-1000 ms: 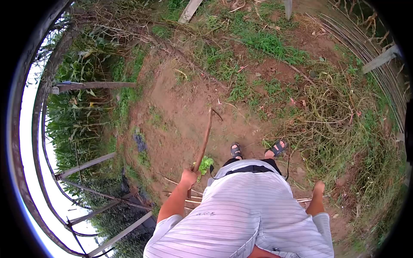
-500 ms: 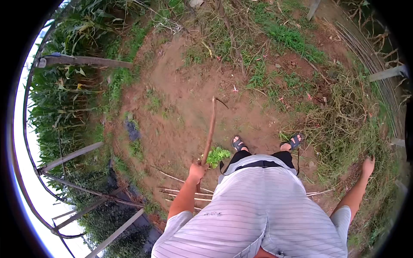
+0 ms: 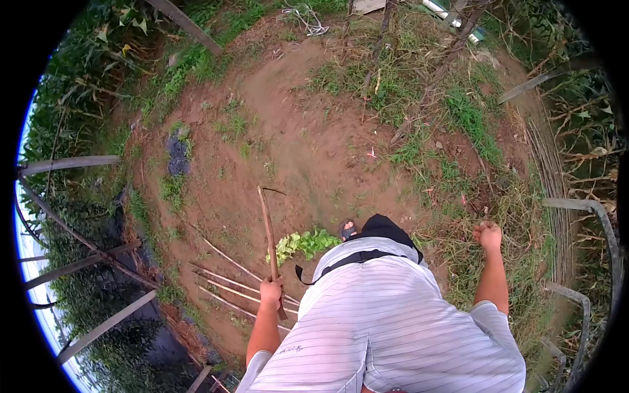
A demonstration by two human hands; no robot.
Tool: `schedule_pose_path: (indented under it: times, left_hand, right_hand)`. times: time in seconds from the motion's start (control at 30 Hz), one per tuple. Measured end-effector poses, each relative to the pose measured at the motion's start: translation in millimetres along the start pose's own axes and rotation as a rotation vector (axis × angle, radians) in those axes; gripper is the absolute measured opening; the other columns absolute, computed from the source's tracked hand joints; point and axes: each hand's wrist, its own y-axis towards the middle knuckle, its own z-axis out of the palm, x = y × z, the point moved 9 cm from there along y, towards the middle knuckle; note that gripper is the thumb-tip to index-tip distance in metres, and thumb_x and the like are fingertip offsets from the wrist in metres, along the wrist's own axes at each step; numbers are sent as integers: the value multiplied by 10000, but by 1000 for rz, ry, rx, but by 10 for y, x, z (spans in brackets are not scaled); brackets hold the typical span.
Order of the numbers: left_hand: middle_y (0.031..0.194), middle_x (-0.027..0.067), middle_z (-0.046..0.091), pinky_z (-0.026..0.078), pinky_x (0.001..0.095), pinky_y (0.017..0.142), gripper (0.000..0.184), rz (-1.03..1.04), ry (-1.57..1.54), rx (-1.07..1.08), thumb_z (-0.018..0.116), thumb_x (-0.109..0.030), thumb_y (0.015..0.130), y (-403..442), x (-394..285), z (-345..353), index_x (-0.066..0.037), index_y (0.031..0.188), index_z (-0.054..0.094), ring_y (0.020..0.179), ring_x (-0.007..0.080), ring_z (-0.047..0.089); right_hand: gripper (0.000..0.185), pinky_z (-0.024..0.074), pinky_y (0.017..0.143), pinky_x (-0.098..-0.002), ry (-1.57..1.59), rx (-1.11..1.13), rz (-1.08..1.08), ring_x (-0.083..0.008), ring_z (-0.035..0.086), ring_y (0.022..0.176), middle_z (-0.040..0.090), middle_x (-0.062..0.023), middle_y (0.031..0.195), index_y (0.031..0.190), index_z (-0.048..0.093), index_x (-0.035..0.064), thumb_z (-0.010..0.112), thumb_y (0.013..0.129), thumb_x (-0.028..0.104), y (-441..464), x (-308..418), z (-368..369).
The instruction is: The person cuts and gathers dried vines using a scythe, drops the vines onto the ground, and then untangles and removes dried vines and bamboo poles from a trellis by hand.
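Note:
My left hand (image 3: 271,292) is wrapped around the wooden handle of a sickle (image 3: 268,226). The handle points away from me, and its thin curved blade (image 3: 274,191) bends to the right at the far end. Beyond my left hand, light-green leafy plants (image 3: 304,244) lie or grow on the soil, partly behind the handle. My right hand (image 3: 487,234) is held out at my right side with its fingers curled in, and nothing shows in it. Below it spreads a heap of dry vines and grass (image 3: 517,229).
Several thin pale poles (image 3: 242,288) lie on the ground at my left. A black sheet piece (image 3: 177,154) sits on the bare soil (image 3: 282,137). Posts (image 3: 187,26) and metal frames (image 3: 590,209) edge the plot, with corn plants (image 3: 78,98) outside. One sandalled foot (image 3: 348,228) shows.
My body and view have turned and shifted forward. The sickle is still in my left hand, now lower in view. My right hand has come forward and inward, its fingers curled.

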Motion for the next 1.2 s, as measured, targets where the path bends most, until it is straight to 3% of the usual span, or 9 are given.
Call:
schedule_pose_path:
  times: [0.27, 0.5, 0.67, 0.73, 0.8, 0.97, 1.0, 1.1, 1.2]
  left_hand:
    - [607, 26, 504, 347, 288, 390, 123, -122, -222, -39, 628, -93, 872, -145, 462, -145, 13, 925, 595, 417, 129, 439]
    - [578, 23, 474, 334, 295, 377, 65, -151, -253, -90, 574, -65, 905, 45, -138, -96, 0, 908, 577, 414, 135, 439]
    - [576, 24, 473, 333, 297, 369, 65, -168, -205, -148, 537, -41, 916, 318, -1226, -92, -13, 964, 570, 420, 142, 452]
    - [603, 33, 498, 346, 301, 370, 111, -88, -162, -198, 573, -68, 905, 459, -1730, -179, -6, 992, 602, 422, 144, 454]
    - [623, 36, 516, 356, 300, 375, 144, -66, -162, -175, 595, -82, 896, 736, -2090, -220, 0, 1012, 618, 429, 145, 461]
    - [696, 36, 568, 392, 294, 397, 233, 168, -239, -186, 651, -116, 870, 1468, -2890, -101, 15, 1062, 651, 480, 129, 494]
    - [718, 32, 575, 394, 293, 404, 244, 203, -196, -183, 651, -115, 869, 1596, -3057, -50, 18, 1073, 649, 509, 120, 506]
    - [747, 24, 586, 407, 294, 421, 268, 187, -47, -100, 640, -112, 871, 1571, -3837, 204, 24, 1102, 641, 540, 104, 519]
    - [644, 23, 536, 397, 311, 404, 226, 165, 81, -61, 640, -121, 863, 1835, -4445, 366, 17, 1042, 634, 472, 134, 502]
  right_hand:
    - [178, 460, 501, -266, -192, 103, -225, -112, 578, 570, 652, -46, 722, 963, 629, -1, 694, 896, 151, 402, 1152, 1250]
    - [363, 521, 665, -381, -729, 3, -186, -209, 638, 781, 670, -103, 978, 1117, 628, 22, 719, 864, 266, 801, 1364, 2314]
    - [419, 492, 616, -385, -886, 468, -153, -237, 662, 837, 673, -121, 1043, 1213, 612, 17, 662, 883, 270, 1199, 1126, 3414]
    - [340, 511, 835, -373, -605, 507, 124, -275, 670, 926, 705, -163, 1018, 1094, 702, 57, 667, 845, 286, 804, 1456, 3664]
    - [351, 520, 795, -359, -554, 571, -66, -258, 674, 837, 714, -134, 972, 1102, 698, 48, 674, 848, 289, 883, 1859, 4004]
    - [333, 519, 739, -308, -422, 474, -151, -155, 667, 806, 704, -73, 971, 1116, 660, 9, 667, 892, 255, 820, 3274, 4067]
    - [314, 514, 716, -296, -254, 441, -175, -141, 661, 802, 698, -61, 971, 1135, 647, 14, 649, 911, 233, 858, 3422, 4014]
    - [285, 501, 670, -272, 44, 367, -133, -124, 645, 774, 686, -41, 968, 1165, 627, 27, 623, 939, 200, 894, 3403, 3815]
    - [298, 507, 674, -291, 204, 260, 55, -128, 616, 736, 656, -28, 951, 1210, 583, 57, 602, 955, 210, 932, 2685, 3515]
